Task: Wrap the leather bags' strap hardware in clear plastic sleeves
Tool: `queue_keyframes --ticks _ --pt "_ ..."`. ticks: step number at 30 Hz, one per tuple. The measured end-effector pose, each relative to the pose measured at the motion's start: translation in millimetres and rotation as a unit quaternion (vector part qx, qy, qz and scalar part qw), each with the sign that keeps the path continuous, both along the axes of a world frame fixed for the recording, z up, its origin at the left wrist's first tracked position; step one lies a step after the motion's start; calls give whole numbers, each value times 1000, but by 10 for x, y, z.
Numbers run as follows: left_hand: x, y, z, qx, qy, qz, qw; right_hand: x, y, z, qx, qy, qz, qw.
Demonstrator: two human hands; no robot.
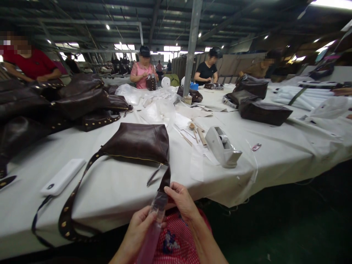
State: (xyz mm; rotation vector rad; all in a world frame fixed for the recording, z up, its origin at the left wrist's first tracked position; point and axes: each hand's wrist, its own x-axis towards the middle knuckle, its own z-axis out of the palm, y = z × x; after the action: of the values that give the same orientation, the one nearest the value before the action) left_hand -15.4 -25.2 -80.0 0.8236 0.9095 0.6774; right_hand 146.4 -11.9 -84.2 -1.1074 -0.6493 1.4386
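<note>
- A red checked cloth covers the lap at the table's edge, with a clear plastic strip stretched up in front of it.
- At 6 o'clock from the bag, the left hand pinches the strip between thumb and fingers; at 5 o'clock, the right hand grips the short strap where it meets the plastic. A crooked push or hard tug there could crease or split the film.
- The brown bag lies on the table, its zip pull dangling toward 5 o'clock, where it might scratch the leather if the bag is dragged.
- The studded strap loops toward 8 o'clock and reaches the table's edge; snagged by a sleeve, it could pull the bag askew.
- Also at 8 o'clock, a white case trails a black cord; a catch on that could tip the case off.
- A tape dispenser stands at 3 o'clock, near loose scraps.
- Beyond, piled bags fill 10 o'clock, while a co-worker in pink handles a bag at 12.
</note>
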Motion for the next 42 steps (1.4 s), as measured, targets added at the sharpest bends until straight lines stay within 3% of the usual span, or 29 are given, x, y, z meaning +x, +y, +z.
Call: queue_keyframes --ticks 6,13,23,29,33,38,42 --pt "23 62 22 36 -2 -21 999 30 1 79 22 -39 6 999" --pt "-31 188 66 91 49 -34 994 -29 4 -9 15 -32 21 999" --pt "114 165 250 2 27 -18 999 10 -15 60 34 -40 22 998" --pt "143 213 226 -1 20 -23 1000 6 -31 80 27 -6 36 999" --pt "143 224 182 83 65 -21 994 13 -35 68 7 31 40 999" --pt "141 142 217 274 173 8 946 2 -28 89 -26 87 52 994" --pt "116 155 242 253 169 -35 952 -1 -26 97 -17 79 70 994"
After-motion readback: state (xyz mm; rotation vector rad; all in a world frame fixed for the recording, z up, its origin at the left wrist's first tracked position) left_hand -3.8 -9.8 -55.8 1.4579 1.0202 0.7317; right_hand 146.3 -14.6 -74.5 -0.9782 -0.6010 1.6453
